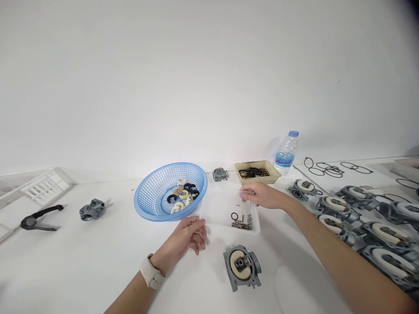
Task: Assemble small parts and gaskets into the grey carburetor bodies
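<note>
My left hand (188,233) hovers by the front left corner of a shallow white tray (216,211), its fingers loosely curled, apart and holding nothing. Over the tray's back right part is my right hand (260,194), fingertips together and pointing left; whether a small part is between them I cannot make out. Small metal parts (244,224) and a black ring (234,216) lie in the tray's front right corner. In front of the tray rests a carburetor body (242,267), its open side up, with a cream-coloured float (235,272) inside.
A blue basket (139,203) holds cream and black floats. Behind the tray are another carburetor body (220,174), a box (275,176) of black rings and a water bottle (286,152). Several carburetor bodies (335,205) fill the right side. Far left lies a black forked tool (36,220).
</note>
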{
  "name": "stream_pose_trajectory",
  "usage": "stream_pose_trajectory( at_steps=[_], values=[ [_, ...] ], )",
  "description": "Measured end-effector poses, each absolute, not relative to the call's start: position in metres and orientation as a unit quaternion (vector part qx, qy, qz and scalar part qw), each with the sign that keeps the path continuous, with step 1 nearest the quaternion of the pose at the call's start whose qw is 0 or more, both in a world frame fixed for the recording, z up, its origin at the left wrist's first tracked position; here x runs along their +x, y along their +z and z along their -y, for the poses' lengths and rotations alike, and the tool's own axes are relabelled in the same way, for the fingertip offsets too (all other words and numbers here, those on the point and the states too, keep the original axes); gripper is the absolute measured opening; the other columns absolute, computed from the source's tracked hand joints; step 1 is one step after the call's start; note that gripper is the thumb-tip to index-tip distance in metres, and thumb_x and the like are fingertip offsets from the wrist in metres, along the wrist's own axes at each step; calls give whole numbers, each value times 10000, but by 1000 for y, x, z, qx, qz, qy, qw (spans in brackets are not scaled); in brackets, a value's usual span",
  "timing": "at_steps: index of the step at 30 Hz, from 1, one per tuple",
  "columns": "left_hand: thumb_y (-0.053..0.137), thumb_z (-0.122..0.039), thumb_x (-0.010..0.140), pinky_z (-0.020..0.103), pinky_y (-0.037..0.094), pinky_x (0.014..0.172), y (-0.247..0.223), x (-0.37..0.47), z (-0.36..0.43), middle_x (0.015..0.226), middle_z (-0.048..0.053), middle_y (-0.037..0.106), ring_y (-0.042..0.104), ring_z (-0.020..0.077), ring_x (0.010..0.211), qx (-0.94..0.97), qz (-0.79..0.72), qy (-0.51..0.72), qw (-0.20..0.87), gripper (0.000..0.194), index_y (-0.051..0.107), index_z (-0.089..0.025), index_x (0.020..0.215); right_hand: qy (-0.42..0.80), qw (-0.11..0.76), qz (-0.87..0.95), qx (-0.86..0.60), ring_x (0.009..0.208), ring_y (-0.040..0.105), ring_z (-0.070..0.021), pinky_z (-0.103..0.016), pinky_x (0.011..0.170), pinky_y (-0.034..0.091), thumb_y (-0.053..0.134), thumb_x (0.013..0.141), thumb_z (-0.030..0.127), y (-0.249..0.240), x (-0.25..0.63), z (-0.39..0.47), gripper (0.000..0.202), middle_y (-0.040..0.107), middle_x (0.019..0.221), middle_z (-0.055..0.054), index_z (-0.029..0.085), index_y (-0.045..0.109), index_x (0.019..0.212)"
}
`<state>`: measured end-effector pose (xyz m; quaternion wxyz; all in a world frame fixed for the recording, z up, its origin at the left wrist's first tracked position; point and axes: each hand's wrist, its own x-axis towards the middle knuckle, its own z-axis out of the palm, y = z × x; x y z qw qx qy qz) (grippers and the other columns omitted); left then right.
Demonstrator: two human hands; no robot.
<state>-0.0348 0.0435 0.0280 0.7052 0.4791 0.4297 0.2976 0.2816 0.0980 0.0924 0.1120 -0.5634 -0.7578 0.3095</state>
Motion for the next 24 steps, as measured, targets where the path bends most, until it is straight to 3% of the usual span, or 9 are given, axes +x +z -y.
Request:
stream_pose_trajectory(
  at_steps=[4,8,15,24],
  values=[
    [619,-608,922,199,473,438,30,-33,-41,812,29,660,666,151,613,489,-431,290,701,470,585,-179,1113,390,107,712,-574,716,694,-195,-288,612,544,538,936,359,95,297,-101,432,763,959,-93,168,537,1324],
    [599,-604,940,196,486,452,31,-31,-41,816,20,650,662,147,635,493,-430,292,698,471,573,-189,1159,440,73,667,-597,592,698,-182,-292,577,543,611,866,313,104,310,-96,403,770,913,-104,161,571,1238],
    [588,-602,949,199,493,465,32,-31,-40,818,29,652,655,145,643,498,-429,287,697,477,582,-174,1160,470,55,634,-611,622,730,-164,-258,598,540,668,821,300,117,303,-89,441,757,1033,-121,161,569,1227],
    [576,-632,938,194,486,445,26,-28,-41,780,34,647,650,144,619,512,-427,293,686,502,623,-147,1060,421,76,658,-620,621,730,-166,-268,595,511,609,854,287,116,288,-88,417,743,1051,-97,182,510,1245]
  ],
)
